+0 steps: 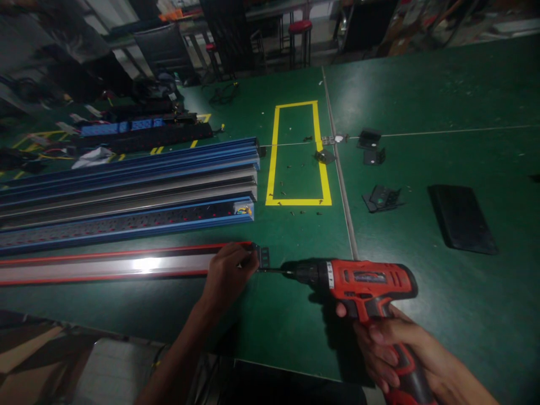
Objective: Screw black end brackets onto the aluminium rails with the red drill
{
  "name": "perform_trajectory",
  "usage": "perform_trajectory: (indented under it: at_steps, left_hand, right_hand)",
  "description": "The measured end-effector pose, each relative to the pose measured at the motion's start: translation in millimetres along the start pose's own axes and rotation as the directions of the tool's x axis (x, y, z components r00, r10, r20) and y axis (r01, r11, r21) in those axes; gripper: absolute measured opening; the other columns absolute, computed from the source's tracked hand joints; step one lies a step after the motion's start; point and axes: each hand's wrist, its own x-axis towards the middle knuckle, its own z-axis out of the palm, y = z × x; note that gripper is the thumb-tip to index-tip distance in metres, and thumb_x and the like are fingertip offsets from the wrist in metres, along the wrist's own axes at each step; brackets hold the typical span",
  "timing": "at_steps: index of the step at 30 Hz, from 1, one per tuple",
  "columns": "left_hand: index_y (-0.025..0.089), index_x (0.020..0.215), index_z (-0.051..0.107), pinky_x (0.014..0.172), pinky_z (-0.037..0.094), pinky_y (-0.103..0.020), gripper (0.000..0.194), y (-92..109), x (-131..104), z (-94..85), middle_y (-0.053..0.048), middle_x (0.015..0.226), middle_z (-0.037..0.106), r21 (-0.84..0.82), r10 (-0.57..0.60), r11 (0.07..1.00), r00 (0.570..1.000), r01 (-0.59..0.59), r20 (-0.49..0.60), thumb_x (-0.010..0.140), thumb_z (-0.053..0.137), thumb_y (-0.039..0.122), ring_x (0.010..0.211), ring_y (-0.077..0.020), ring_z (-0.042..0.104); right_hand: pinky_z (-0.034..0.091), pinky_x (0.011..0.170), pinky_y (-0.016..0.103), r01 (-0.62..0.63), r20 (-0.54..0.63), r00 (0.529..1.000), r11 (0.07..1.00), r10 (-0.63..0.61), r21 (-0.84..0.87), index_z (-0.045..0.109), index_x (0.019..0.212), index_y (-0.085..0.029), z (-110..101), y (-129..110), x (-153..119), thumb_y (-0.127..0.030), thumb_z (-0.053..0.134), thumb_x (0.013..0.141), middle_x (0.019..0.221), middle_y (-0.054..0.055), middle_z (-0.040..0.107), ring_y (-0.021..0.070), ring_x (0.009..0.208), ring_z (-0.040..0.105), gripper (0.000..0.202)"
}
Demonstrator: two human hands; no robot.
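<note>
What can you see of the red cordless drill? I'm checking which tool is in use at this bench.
The red cordless drill has a red body with black trim, a black chuck and a thin dark bit. It lies level over the green table, pointing left. The right hand grips its handle from below. The bit tip meets the small black bracket at the end of the red-edged rail, which the left hand steadies. Its lower end is cut off by the picture's edge.

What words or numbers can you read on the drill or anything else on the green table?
None can be read.
Red drill, held in the right hand: a dark label plate on its side, too blurred to read.
Red-edged strip, held at its end by the left hand: no lettering shows.
Blue strips: red marks only, too small to tell.
Black plates: a green spot, no words.
</note>
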Motion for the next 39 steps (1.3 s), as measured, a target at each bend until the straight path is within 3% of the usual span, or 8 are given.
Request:
perform_trajectory:
  at_steps: [6,21,27,39]
  left_hand:
    - [0.022,0.056,0.054,0.062,0.045,-0.027,0.038,1,0,-0.8,-0.001,0.059,0.06,0.006,-0.065,0.998,0.998,0.064,0.011,0.093,0.059,0.024,0.061,-0.0146,0.058]
    - [0.022,0.056,0.058,0.065,0.044,-0.028,0.04,2,4,-1.1,-0.003,0.065,0.063,0.015,-0.259,0.966,0.961,0.259,0.098,0.093,0.053,0.034,0.065,-0.0163,0.058]
    - [0.022,0.052,0.056,0.062,0.04,-0.026,0.043,3,7,-1.8,-0.001,0.057,0.057,0.02,-0.275,0.962,0.956,0.274,0.106,0.092,0.053,0.037,0.06,-0.0147,0.054]
    - [0.021,0.054,0.058,0.062,0.041,-0.026,0.042,2,3,-0.2,-0.001,0.062,0.06,0.011,-0.247,0.969,0.966,0.247,0.073,0.092,0.054,0.036,0.061,-0.0137,0.055]
  right_hand:
    - [0.055,0.052,0.028,-0.004,0.014,1.0,1.0,0.004,-0.003,0.065,0.129,-0.019,6,-6,2,-0.024,0.07,0.087,0.057,-0.009,0.053,0.0093,0.041,0.05,0.043]
    - [0.054,0.049,0.027,-0.037,-0.056,0.998,0.999,0.036,-0.03,0.065,0.127,-0.017,32,-27,8,-0.024,0.075,0.083,0.056,-0.009,0.055,0.0102,0.042,0.052,0.046]
    - [0.055,0.049,0.03,-0.046,-0.077,0.996,0.997,0.041,-0.064,0.062,0.131,-0.019,32,-30,8,-0.028,0.075,0.083,0.054,-0.01,0.054,0.0126,0.042,0.055,0.05]
    - [0.05,0.051,0.029,-0.035,-0.088,0.996,0.997,0.029,-0.069,0.061,0.128,-0.017,37,-30,9,-0.026,0.076,0.081,0.055,-0.008,0.057,0.0116,0.043,0.055,0.051]
